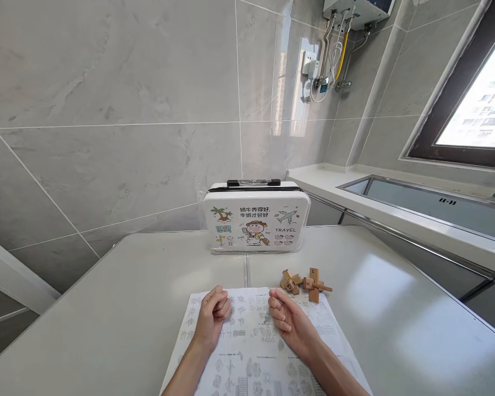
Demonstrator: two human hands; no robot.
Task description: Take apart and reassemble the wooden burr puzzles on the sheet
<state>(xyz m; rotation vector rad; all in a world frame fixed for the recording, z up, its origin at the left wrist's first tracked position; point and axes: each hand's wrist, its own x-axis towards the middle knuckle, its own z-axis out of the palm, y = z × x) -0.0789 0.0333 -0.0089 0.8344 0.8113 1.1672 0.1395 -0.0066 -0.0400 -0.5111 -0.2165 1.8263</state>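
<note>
A large white sheet of paper (247, 360) with printed grey puzzle diagrams lies on the table under both my hands. My left hand (215, 312) rests on its left half, fingers curled into a loose fist with nothing visible in them. On the right half lies my right hand (287, 319), turned partly palm-up, its fingers bent together and holding nothing. Just beyond it, near the sheet's far right corner, are two interlocking wooden puzzles. One wooden puzzle (291, 281) is chunky; the other wooden puzzle (314, 284) is cross-shaped with numbered pieces. Neither hand touches them.
A white cartoon-printed suitcase (256, 223) stands upright at the back of the white table (140, 308), before a grey tiled wall. To the right runs a counter with a sink (421, 201) below a window. A wall heater (357, 14) with pipes hangs above.
</note>
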